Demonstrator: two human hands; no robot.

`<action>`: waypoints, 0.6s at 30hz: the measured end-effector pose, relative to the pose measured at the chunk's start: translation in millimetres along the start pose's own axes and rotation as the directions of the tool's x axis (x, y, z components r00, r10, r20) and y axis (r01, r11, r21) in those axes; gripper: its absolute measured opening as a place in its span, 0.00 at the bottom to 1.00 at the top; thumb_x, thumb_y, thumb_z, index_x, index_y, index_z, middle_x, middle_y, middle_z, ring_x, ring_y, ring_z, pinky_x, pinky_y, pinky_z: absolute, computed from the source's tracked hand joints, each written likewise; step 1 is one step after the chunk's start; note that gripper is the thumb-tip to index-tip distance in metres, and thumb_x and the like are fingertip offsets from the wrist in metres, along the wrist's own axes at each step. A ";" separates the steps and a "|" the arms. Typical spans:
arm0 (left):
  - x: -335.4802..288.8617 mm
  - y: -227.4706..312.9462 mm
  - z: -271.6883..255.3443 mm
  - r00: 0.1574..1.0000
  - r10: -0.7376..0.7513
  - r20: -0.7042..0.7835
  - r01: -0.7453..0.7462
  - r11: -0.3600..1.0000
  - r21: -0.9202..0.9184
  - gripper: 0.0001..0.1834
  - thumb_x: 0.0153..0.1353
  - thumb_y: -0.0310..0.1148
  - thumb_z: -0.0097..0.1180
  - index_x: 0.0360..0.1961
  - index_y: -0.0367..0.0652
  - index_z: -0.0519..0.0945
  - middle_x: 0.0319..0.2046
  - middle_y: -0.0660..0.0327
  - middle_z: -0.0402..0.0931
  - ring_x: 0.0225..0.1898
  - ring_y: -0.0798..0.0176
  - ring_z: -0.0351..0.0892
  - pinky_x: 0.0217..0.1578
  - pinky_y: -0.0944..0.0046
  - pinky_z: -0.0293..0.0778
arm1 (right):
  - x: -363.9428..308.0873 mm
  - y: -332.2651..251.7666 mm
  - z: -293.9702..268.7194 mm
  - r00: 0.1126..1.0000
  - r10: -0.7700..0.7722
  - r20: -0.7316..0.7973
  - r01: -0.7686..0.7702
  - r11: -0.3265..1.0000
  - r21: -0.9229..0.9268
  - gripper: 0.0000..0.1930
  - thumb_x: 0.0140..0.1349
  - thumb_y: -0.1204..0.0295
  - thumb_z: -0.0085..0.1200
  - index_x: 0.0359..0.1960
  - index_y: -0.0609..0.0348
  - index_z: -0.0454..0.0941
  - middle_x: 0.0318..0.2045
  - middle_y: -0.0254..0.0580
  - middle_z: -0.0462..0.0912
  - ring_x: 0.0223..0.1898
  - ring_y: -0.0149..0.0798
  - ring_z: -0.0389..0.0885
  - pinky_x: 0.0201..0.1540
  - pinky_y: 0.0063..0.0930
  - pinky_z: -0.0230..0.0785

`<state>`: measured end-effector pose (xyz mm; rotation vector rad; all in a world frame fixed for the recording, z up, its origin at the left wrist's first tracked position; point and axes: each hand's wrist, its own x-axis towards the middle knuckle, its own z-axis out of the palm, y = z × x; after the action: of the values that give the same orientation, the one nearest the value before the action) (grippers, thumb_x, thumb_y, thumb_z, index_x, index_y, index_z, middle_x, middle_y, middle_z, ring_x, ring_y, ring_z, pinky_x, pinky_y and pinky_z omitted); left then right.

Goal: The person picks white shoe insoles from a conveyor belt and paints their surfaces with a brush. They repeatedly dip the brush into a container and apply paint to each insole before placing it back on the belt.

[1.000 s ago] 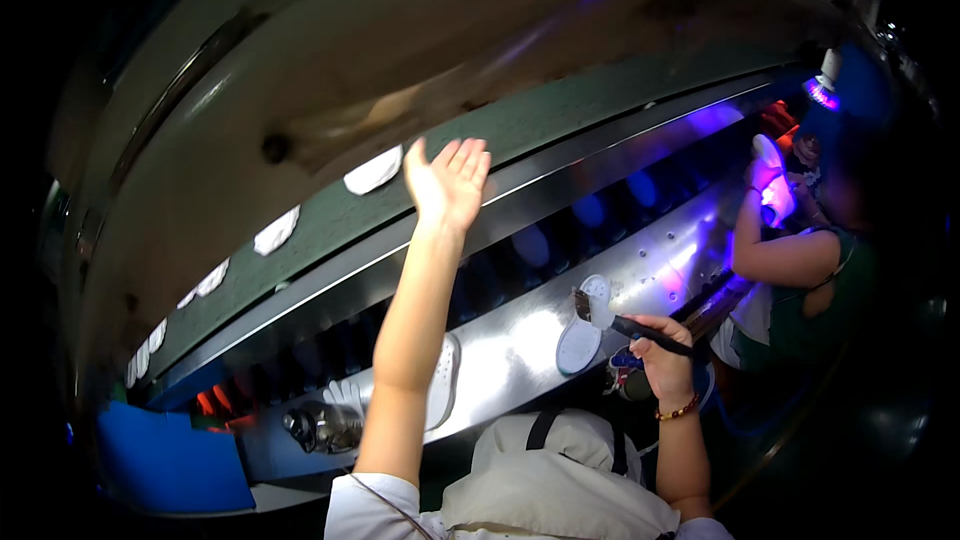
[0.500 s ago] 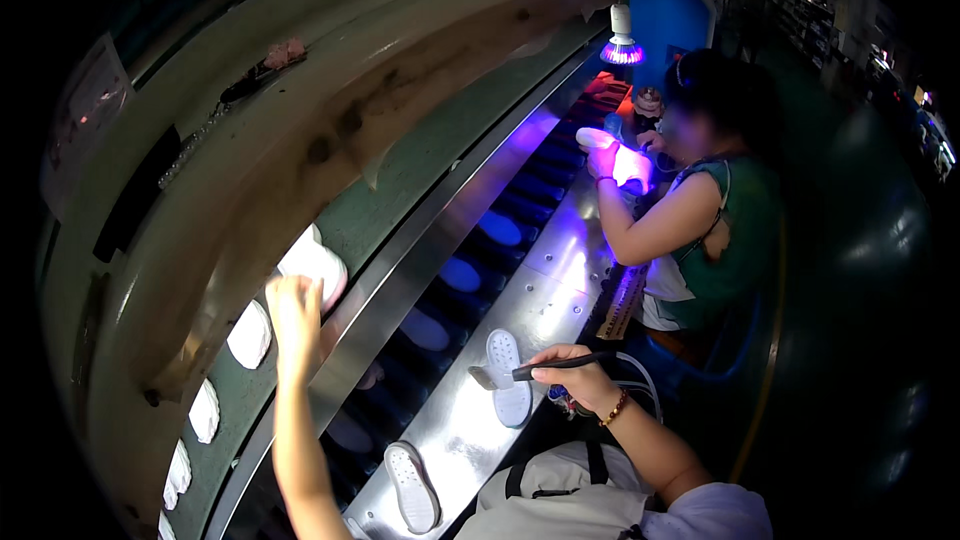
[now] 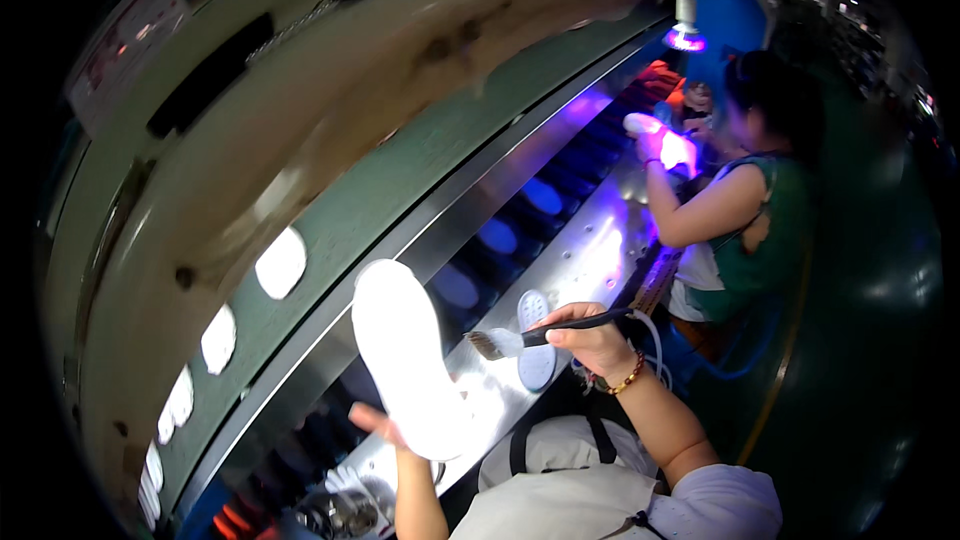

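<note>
A white shoe (image 3: 400,345), its sole facing up, is gripped at the heel end by my left hand (image 3: 380,425) above the metal bench. Most of the fingers are behind the shoe; the thumb sticks out to its left. In my right hand (image 3: 592,342) is a flat brush (image 3: 500,344) with a black handle and a white tube at its end. The bristles hang just right of the shoe, apart from it. Beneath the brush, a pale loose shoe sole (image 3: 537,360) lies on the bench, partly covered by the brush and hand.
White shoes (image 3: 280,263) line the green conveyor belt (image 3: 345,215) at the left. Pale soles (image 3: 497,235) sit on dark rollers beside the metal bench (image 3: 575,250). Beyond, a co-worker (image 3: 760,210) holds a lit shoe under a purple lamp (image 3: 685,38). A metal dish (image 3: 345,515) is near the lower edge.
My left hand has lifted the white shoe off the green belt and brought it right, over the bench. The brush remains in my right hand. The whole view has shifted.
</note>
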<state>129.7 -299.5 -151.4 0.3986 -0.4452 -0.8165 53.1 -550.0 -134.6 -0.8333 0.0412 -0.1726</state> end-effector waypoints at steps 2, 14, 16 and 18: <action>0.6 -13.2 6.8 0.959 -0.224 -0.171 0.201 0.969 -0.145 0.48 0.43 0.72 0.30 0.55 0.44 0.58 0.48 0.46 0.64 0.47 0.40 0.64 0.48 0.39 0.59 | -1.3 6.8 5.7 0.999 0.052 0.001 -0.052 0.996 -0.071 0.09 0.45 0.82 0.50 0.31 0.69 0.74 0.32 0.53 0.77 0.35 0.38 0.76 0.44 0.26 0.66; -3.9 -72.4 -13.4 0.879 -0.146 -0.455 0.095 0.987 -0.132 0.44 0.50 0.67 0.15 0.56 0.43 0.56 0.49 0.54 0.64 0.48 0.56 0.67 0.46 0.58 0.65 | 47.2 36.3 29.9 0.992 -0.005 -0.123 -0.060 0.853 -0.519 0.07 0.47 0.78 0.55 0.30 0.67 0.76 0.26 0.39 0.78 0.27 0.25 0.75 0.32 0.16 0.67; -3.2 -76.7 -14.4 0.828 -0.091 -0.554 0.061 0.996 -0.071 0.40 0.53 0.65 0.17 0.56 0.44 0.56 0.49 0.56 0.64 0.48 0.59 0.66 0.47 0.61 0.64 | 55.3 44.2 34.8 0.993 -0.087 -0.078 0.006 0.704 -0.710 0.08 0.45 0.77 0.56 0.28 0.66 0.76 0.24 0.38 0.78 0.25 0.25 0.75 0.30 0.16 0.67; -1.5 -76.8 -14.9 0.780 -0.062 -0.622 0.055 0.998 -0.030 0.37 0.55 0.62 0.19 0.56 0.45 0.56 0.49 0.58 0.63 0.49 0.62 0.65 0.49 0.62 0.63 | 48.9 52.2 56.4 0.998 -0.032 -0.049 -0.007 0.773 -0.635 0.07 0.43 0.75 0.56 0.25 0.64 0.76 0.22 0.39 0.78 0.24 0.29 0.75 0.30 0.21 0.67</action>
<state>90.4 -343.6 -202.6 0.6478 0.1984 -0.6955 114.2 -482.5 -133.7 -1.5147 0.1551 -0.1980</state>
